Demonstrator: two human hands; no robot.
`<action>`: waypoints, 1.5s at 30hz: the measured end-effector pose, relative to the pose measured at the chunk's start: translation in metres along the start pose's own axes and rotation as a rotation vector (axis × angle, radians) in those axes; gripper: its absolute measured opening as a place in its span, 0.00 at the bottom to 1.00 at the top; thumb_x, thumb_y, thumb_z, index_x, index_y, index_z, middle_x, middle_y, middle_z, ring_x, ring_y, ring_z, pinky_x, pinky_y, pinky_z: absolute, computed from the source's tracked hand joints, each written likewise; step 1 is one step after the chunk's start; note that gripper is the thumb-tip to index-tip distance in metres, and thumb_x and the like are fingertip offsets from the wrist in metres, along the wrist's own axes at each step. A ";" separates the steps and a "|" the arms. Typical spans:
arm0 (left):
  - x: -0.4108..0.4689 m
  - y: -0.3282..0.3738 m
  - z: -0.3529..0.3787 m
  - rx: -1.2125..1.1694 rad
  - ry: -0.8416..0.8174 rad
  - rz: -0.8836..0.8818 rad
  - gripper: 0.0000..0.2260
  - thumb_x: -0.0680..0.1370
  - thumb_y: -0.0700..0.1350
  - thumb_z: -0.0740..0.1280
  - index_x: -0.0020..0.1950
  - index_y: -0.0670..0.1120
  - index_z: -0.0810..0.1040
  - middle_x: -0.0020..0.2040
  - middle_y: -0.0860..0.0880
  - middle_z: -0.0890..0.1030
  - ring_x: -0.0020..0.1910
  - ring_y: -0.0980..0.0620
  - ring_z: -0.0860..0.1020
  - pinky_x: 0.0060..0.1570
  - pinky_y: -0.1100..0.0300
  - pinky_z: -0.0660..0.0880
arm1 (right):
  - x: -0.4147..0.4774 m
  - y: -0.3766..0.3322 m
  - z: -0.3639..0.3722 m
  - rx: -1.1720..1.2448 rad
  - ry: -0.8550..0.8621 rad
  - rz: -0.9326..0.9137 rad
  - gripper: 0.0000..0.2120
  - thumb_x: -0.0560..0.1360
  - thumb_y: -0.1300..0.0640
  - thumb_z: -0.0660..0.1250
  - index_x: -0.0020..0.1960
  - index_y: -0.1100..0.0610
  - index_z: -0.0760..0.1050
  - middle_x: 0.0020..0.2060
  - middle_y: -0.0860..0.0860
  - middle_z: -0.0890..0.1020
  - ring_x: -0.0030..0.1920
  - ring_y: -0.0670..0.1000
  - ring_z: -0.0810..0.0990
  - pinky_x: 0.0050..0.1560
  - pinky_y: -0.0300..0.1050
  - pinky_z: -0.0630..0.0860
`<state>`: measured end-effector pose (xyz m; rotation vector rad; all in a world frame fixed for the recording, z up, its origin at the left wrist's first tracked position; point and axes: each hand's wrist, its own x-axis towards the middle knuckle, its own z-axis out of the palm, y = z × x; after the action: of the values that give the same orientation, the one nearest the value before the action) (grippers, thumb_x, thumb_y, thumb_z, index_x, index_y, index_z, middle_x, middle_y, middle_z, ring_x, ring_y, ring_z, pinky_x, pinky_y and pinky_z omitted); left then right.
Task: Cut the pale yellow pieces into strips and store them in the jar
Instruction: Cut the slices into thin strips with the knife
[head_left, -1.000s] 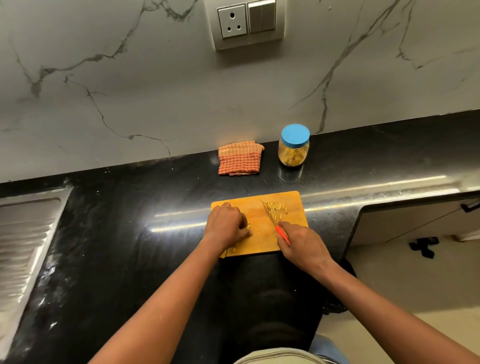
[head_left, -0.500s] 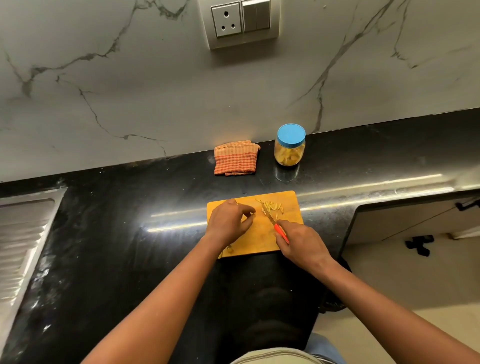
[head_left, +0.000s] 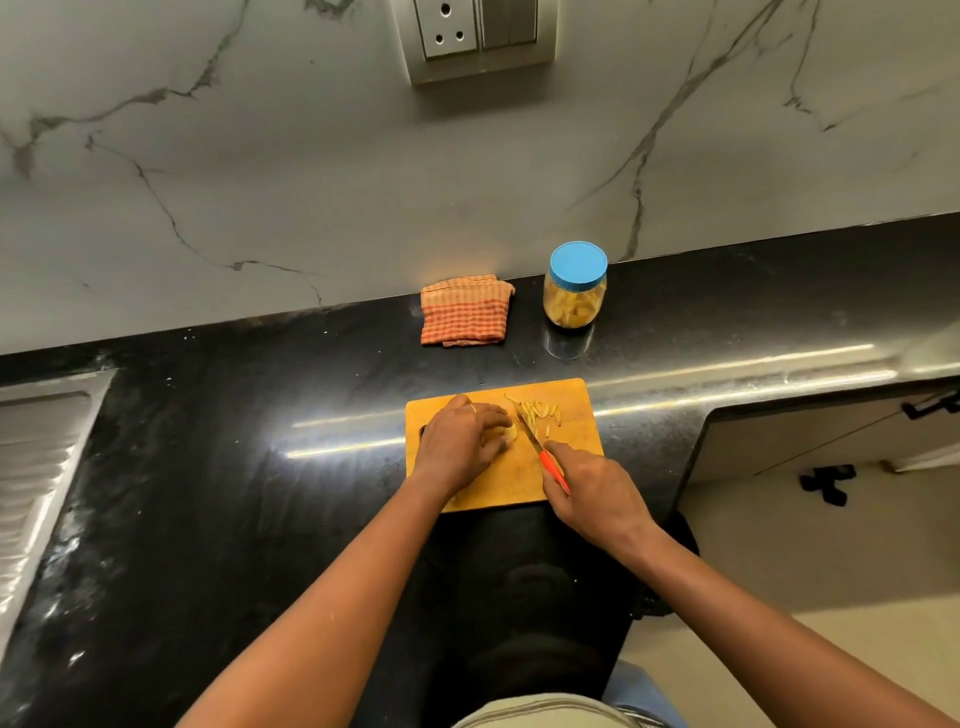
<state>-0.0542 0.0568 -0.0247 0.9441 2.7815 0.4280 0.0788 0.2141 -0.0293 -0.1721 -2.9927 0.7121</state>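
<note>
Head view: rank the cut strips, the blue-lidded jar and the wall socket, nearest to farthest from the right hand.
1. cut strips, on the board just ahead of the right hand.
2. jar, at the back of the counter.
3. wall socket, up above them both.

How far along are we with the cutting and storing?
Done: a small pile of strips lies on the cutting board. In hand: the left hand holds a pale yellow piece while the right hand grips the red-handled knife, blade beside it. Left: finishing that piece and moving the strips into the jar, whose blue lid is on.
</note>
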 end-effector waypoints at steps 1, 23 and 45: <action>0.001 0.001 0.000 -0.006 0.006 -0.001 0.13 0.76 0.56 0.69 0.60 0.56 0.82 0.60 0.61 0.80 0.55 0.57 0.71 0.47 0.62 0.73 | 0.000 -0.001 0.001 -0.007 0.000 0.001 0.19 0.79 0.48 0.61 0.67 0.54 0.73 0.44 0.53 0.84 0.39 0.54 0.82 0.39 0.48 0.81; -0.002 -0.008 0.008 0.030 0.018 0.020 0.13 0.76 0.58 0.69 0.56 0.54 0.84 0.54 0.58 0.83 0.52 0.54 0.72 0.50 0.57 0.72 | -0.001 -0.015 0.007 -0.053 -0.098 -0.030 0.20 0.80 0.51 0.60 0.71 0.55 0.71 0.48 0.53 0.83 0.42 0.55 0.82 0.40 0.48 0.79; -0.005 -0.004 0.009 0.073 0.035 -0.019 0.12 0.76 0.59 0.66 0.54 0.56 0.84 0.54 0.61 0.82 0.53 0.55 0.72 0.52 0.55 0.69 | 0.014 -0.030 0.005 -0.349 -0.318 -0.123 0.26 0.82 0.61 0.54 0.78 0.61 0.53 0.57 0.57 0.77 0.49 0.56 0.79 0.45 0.47 0.75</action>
<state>-0.0502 0.0523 -0.0345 0.9336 2.8535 0.3454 0.0620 0.1864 -0.0199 0.1230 -3.3708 0.2149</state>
